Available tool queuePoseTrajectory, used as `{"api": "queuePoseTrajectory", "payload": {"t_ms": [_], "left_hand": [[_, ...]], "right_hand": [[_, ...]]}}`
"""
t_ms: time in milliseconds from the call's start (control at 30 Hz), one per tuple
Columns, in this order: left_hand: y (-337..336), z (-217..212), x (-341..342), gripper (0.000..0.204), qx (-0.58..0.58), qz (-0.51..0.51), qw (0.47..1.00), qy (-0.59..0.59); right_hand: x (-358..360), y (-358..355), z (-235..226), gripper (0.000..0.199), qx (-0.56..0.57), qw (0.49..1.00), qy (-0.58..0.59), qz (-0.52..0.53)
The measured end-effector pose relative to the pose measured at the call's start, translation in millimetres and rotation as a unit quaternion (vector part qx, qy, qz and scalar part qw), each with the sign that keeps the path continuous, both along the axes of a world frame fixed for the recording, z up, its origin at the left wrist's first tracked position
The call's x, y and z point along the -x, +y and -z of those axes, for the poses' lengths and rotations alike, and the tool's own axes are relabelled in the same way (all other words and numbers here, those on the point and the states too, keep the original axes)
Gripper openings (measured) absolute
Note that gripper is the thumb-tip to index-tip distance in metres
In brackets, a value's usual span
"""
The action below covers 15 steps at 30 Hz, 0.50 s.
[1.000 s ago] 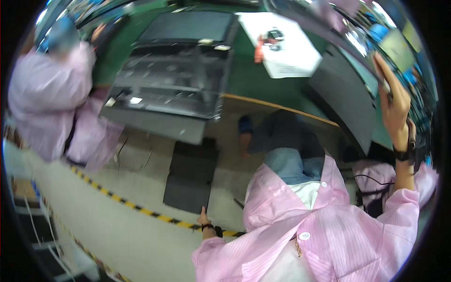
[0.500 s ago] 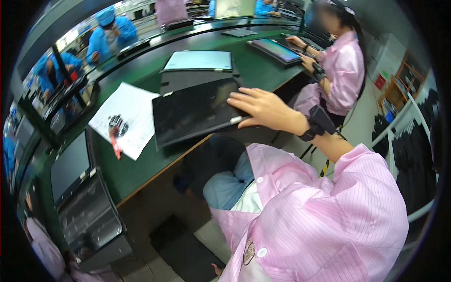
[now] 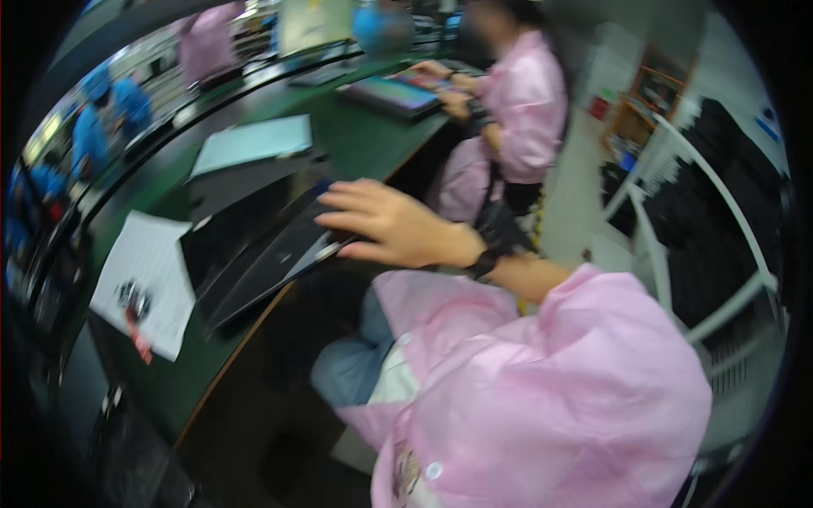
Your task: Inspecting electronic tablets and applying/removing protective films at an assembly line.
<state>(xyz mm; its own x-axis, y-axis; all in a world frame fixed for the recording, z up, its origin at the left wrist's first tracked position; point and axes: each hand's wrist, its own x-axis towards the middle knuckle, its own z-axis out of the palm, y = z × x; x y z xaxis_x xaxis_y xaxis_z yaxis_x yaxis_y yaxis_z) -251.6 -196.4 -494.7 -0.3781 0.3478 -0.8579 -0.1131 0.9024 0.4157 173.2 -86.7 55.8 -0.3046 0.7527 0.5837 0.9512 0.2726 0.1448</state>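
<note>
My right hand (image 3: pixel 398 222) reaches in from the right, palm down, with its fingers stretched out and the thumb apart from them. The fingers lie over the right edge of a black, flat screen panel (image 3: pixel 275 254) on the bench, and the thumb is by a small white piece at its near right corner. The panel's nearer part looks tilted against its darker far part; blur hides how they join. A second white piece (image 3: pixel 201 223) sits at the far left corner. My left hand is out of view.
Left of the panel, a white paper sheet (image 3: pixel 165 254) lies on the green bench (image 3: pixel 161 398), bearing dark bits and a red item (image 3: pixel 138 334). Behind stands a pale-faced screen (image 3: pixel 254 144). A pink-clad co-worker (image 3: pixel 525 102) handles a lit screen (image 3: pixel 394 95). White racking (image 3: pixel 669 254) is at right.
My view has swung right, so the bench sits further left. The black panel now looks tilted under my right hand. Fingertips and a black board at the lower edge have left the view.
</note>
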Motion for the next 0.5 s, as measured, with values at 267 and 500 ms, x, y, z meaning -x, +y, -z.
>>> {"api": "queuePoseTrajectory", "payload": {"t_ms": [267,500], "left_hand": [[28,-14,-17,0.084,-0.066,0.079,0.995,-0.009],[-8,-7,39,0.08,-0.119,-0.035,0.992,0.011]], "right_hand": [[8,-31,-3,0.037,-0.059,0.995,0.054,0.053],[-6,-32,-4,0.036,-0.066,0.994,0.087,0.011]]}}
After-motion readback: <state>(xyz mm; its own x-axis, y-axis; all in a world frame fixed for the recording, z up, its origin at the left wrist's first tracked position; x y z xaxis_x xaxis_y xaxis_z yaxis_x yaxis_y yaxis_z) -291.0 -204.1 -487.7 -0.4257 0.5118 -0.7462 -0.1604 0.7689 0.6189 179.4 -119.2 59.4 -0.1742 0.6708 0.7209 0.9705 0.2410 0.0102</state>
